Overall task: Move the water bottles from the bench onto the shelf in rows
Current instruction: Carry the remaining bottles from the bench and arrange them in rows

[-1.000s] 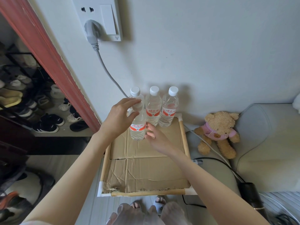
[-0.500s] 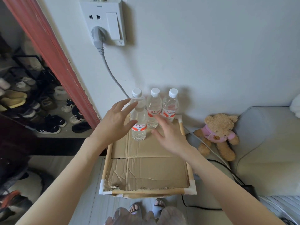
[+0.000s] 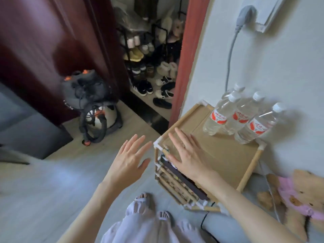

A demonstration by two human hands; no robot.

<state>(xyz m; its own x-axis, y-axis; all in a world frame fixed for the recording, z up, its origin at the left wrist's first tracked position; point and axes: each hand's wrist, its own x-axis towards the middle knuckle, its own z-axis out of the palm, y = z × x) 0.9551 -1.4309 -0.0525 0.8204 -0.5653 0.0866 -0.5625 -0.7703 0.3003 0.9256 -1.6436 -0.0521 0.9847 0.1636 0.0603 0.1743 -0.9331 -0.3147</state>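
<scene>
Several clear water bottles with white caps and red labels stand upright on the cardboard-topped shelf [image 3: 228,155], against the white wall. The front-left bottle [image 3: 216,118] stands just ahead of the others, such as the right-hand bottle [image 3: 257,126]. My right hand [image 3: 185,153] hovers flat and open over the shelf's near-left corner, well short of the bottles. Left of the shelf, my left hand [image 3: 129,155] is open with fingers spread above the floor. Neither hand holds anything. No bench is in view.
A grey cable [image 3: 229,55] runs down the wall from a socket to behind the bottles. A teddy bear in pink [image 3: 294,190] lies right of the shelf. A shoe rack [image 3: 150,67] sits behind the red door frame [image 3: 185,67]; a dark bag [image 3: 89,106] is on the floor.
The view has swung left and blurred. Both hands let go of the front-left bottle and drew back; my left hand now hangs beyond the shelf's left edge.
</scene>
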